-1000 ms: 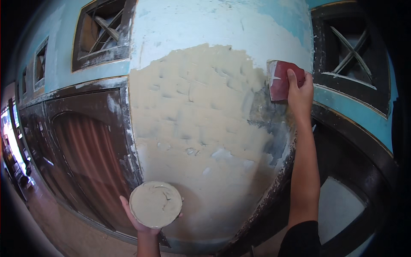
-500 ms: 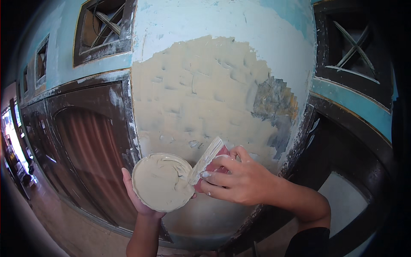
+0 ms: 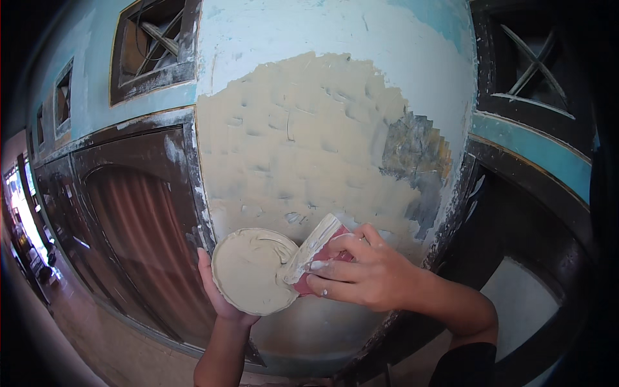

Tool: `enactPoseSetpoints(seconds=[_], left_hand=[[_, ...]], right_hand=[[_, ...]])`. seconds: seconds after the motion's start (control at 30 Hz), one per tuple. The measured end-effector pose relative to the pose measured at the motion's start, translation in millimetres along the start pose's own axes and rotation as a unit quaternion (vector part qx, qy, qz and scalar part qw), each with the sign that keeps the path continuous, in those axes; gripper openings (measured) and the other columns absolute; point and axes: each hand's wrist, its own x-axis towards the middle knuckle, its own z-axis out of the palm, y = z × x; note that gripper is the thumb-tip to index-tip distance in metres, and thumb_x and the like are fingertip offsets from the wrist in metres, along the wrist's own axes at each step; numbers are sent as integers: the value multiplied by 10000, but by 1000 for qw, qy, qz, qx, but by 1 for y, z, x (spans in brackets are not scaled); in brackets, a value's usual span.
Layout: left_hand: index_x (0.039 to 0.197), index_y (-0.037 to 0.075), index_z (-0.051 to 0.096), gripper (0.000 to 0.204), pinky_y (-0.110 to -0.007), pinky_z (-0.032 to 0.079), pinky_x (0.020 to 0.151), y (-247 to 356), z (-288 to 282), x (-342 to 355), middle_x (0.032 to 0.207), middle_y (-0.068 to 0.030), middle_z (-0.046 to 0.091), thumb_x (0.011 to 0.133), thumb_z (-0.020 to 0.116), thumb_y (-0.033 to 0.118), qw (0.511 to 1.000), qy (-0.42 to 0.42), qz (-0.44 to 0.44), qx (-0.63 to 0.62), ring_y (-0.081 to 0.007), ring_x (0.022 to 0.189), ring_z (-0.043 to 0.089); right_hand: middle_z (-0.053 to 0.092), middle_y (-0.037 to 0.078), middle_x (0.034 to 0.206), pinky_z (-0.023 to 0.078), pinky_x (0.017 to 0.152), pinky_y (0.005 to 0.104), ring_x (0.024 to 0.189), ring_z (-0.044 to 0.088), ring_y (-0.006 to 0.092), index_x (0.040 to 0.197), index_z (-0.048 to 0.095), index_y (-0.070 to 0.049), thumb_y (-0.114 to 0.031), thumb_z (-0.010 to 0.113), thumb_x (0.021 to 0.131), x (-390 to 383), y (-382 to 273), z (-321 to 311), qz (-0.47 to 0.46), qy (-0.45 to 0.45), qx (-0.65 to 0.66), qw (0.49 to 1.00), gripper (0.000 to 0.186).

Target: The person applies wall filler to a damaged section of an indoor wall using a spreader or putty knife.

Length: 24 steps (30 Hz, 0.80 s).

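- Low in the frame, left of centre, I see the left hand (image 3: 222, 304) under a round container (image 3: 215, 278) full of beige paste (image 3: 248, 277).
- Its thumb stands up along the container's left side; the other fingers are mostly hidden beneath, so I cannot tell whether they are spread or pressed together.
- Just right of that, the right hand (image 3: 374, 274) comes in from the lower right, its fingers pinching a red spreader (image 3: 317, 250).
- The spreader leans, its paste-smeared face toward the container and its lower end against the paste near the right rim.
- Pale spots of paste dot the right fingers.
- Across the middle of the frame, the wall (image 3: 309, 29) carries a broad, ridged beige coat (image 3: 290, 129), with a dark grey patch (image 3: 416, 151) to its right.
- At the left, a red-brown curtain (image 3: 135, 226) shows within a dark door's arched panel.
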Motion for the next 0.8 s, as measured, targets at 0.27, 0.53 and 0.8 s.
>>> enactPoseSetpoints(seconds=[0.27, 0.53, 0.8], left_hand=[[1517, 38, 504, 941, -574, 514, 1062, -11, 3, 3, 1496, -203, 568, 1014, 248, 791, 1000, 22, -17, -2, -402, 1292, 603], [1601, 99, 395, 986, -846, 467, 901, -43, 10, 16, 1585, -232, 456, 963, 285, 843, 989, -39, -103, -102, -532, 1305, 550], [1667, 159, 246, 1120, -900, 406, 906, -57, 15, 34, 1660, -303, 263, 871, 291, 946, 983, -63, -157, -70, -736, 1378, 303]], right_hand=[[727, -48, 1147, 483, 788, 377, 1030, 616, 234, 1150, 759, -183, -149, 725, 773, -4, 5, -9, 66, 7, 34, 997, 380], [733, -47, 1029, 504, 672, 363, 880, 617, 229, 1107, 753, -161, -27, 760, 653, -17, 19, -6, 134, 76, -62, 986, 474], [684, 106, 990, 475, 791, 461, 923, 633, 354, 1115, 696, -69, 61, 695, 780, -28, 81, -55, 229, 157, -137, 951, 360]])
